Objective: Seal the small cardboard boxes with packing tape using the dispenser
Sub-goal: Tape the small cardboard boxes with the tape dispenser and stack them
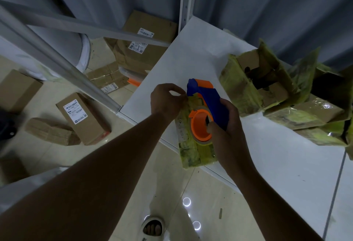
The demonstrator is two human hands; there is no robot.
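Note:
A small box wrapped in yellowish tape lies at the front edge of the white table, partly overhanging it. Above it I hold a blue and orange tape dispenser. My right hand grips its blue handle, thumb beside the orange roll core. My left hand pinches the loose tape end at the dispenser's head, over the box's far end. The box's middle is hidden behind the dispenser.
Several tape-covered boxes, one open, crowd the table's right side. Brown cartons with labels lie on the tiled floor at left, under a metal shelf rail. My sandalled foot is below.

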